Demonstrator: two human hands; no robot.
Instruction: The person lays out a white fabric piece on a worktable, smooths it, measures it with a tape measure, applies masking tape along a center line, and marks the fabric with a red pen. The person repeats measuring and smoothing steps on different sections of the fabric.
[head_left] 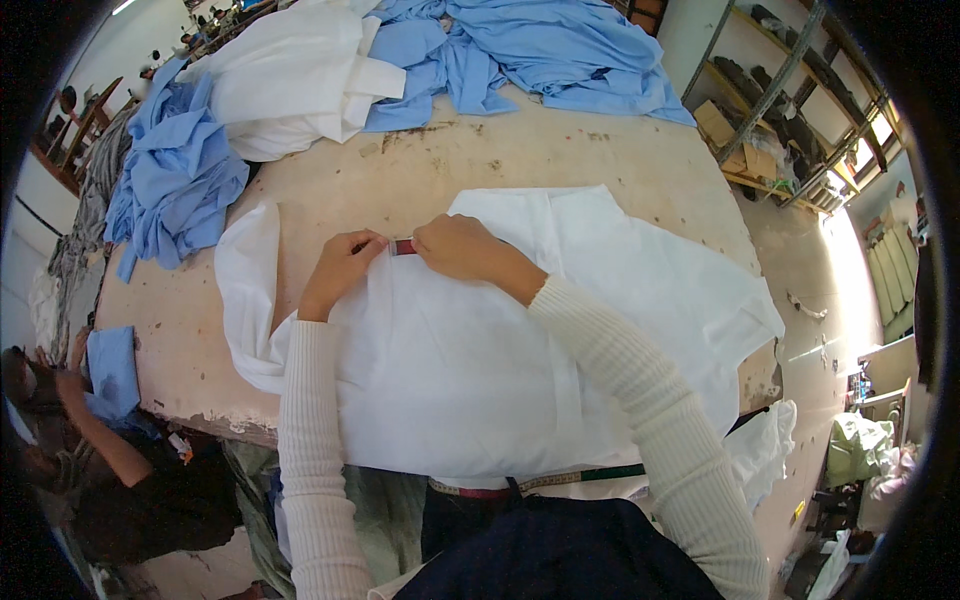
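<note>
The left hand (348,262) and the right hand (465,248) are near each other but apart, each with thumb and fingertips pinched on the upper edge of a white shirt (470,370); a small dark red label (404,247) shows in the gap between them, and whether the fingers also grip its ends I cannot tell; the shirt lies spread on a pale, stained worktable (330,190); on the near side of the shirt, a tape measure (560,479) runs by the wearer's waist; beyond the shirt lie a pile of white fabric (290,90) and a heap of light blue fabric (570,60); to the upper left of the shirt sits a crumpled blue bundle (172,180); to its lower left, a co-worker's arm (105,430) is beside a blue cloth piece (112,362); well right of the shirt stand a metal shelf rack (772,90) and, lower down, a pale green bundle (858,448).
</note>
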